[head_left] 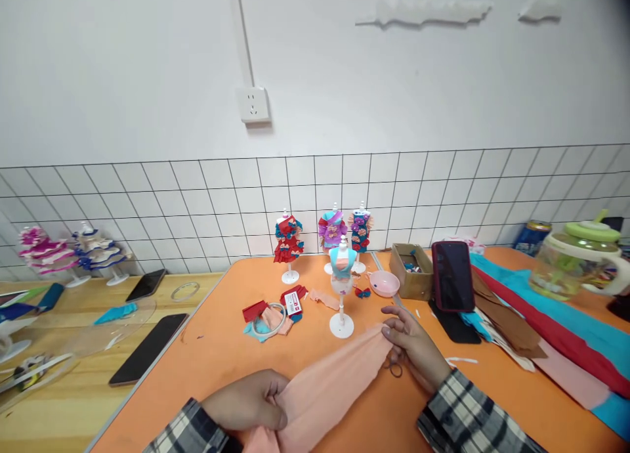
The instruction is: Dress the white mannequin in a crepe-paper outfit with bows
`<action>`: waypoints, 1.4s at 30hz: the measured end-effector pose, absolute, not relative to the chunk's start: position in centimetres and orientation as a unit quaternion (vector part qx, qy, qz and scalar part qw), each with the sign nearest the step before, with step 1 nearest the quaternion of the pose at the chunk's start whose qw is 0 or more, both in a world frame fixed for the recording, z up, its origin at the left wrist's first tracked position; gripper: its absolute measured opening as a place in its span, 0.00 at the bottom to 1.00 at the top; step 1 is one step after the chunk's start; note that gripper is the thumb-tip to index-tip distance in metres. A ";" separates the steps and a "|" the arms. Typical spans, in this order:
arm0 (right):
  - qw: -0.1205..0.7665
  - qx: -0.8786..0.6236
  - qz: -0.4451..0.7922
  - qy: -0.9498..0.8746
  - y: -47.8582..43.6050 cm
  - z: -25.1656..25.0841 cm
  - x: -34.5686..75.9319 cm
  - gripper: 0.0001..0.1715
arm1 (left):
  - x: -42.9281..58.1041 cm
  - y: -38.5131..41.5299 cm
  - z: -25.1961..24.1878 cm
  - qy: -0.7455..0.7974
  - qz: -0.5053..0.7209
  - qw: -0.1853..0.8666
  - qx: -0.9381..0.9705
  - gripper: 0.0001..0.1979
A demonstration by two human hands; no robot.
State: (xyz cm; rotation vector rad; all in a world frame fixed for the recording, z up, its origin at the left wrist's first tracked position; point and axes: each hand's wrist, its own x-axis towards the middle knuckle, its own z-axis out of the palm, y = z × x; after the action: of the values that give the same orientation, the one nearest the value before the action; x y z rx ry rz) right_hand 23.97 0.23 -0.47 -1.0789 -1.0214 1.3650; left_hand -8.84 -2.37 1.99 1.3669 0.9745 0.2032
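A long strip of peach fabric lies stretched across the orange table. My left hand is closed on its near end at the bottom of the view. My right hand pinches its far end, and scissor handles show under that hand. Just beyond the strip stands a small white mannequin wearing a light blue top.
Three dressed mini mannequins stand by the tiled wall. A pink bowl, a cardboard box, a propped phone, folded fabrics, a jug and fabric scraps with a ring surround me. Phones lie on the left wooden table.
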 end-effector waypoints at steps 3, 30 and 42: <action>0.517 -0.494 0.505 -0.484 0.9 -0.9 24.8 0.29 | -8.9 -2.5 3.1 0.379 0.123 0.738 0.544 0.17; 0.023 -0.670 0.103 -0.735 -4.3 -0.6 23.7 0.18 | -7.7 -4.3 2.0 0.248 0.250 0.847 0.398 0.10; -0.031 -0.682 0.065 -0.728 -5.3 -1.0 23.7 0.18 | -7.5 -4.0 3.7 0.255 0.422 0.767 0.410 0.35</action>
State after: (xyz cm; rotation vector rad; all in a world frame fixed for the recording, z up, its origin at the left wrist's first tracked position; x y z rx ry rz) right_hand 23.65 -5.27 -1.01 -2.1863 -2.3321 0.2070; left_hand -7.46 -4.01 3.72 0.8896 0.5544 0.9169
